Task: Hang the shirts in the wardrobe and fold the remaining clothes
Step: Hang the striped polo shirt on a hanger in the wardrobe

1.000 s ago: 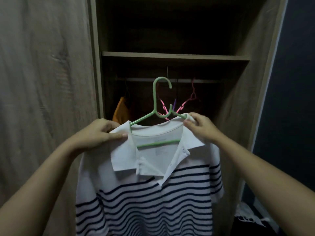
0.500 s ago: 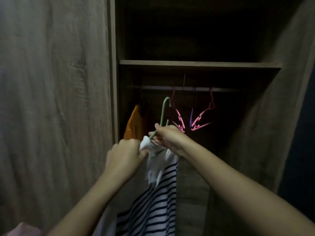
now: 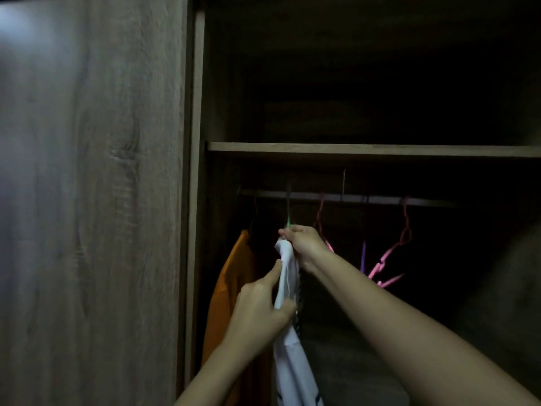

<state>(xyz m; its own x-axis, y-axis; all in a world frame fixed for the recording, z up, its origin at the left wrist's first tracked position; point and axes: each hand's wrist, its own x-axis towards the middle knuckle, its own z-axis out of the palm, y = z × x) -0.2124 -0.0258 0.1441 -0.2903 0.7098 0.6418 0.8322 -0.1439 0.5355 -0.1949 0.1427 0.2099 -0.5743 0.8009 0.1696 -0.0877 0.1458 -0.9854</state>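
The white striped shirt [image 3: 288, 364] hangs edge-on from a green hanger [image 3: 288, 208] whose hook reaches up to the wardrobe rail [image 3: 380, 199]. My right hand [image 3: 304, 244] grips the hanger's neck and the shirt's collar at the top. Lower down, my left hand [image 3: 260, 309] pinches the white fabric of the shirt's shoulder. An orange shirt [image 3: 231, 288] hangs on the rail just left of it.
Empty pink hangers [image 3: 405, 232] and a purple one [image 3: 364, 256] hang on the rail to the right. A wooden shelf [image 3: 371, 149] runs above the rail. The wardrobe's closed wooden door [image 3: 87, 200] fills the left side. The interior is dark.
The shirt has been turned edge-on and carried up into the wardrobe; the hanger's hook has risen to the rail. My left hand slid down onto the shirt's shoulder.
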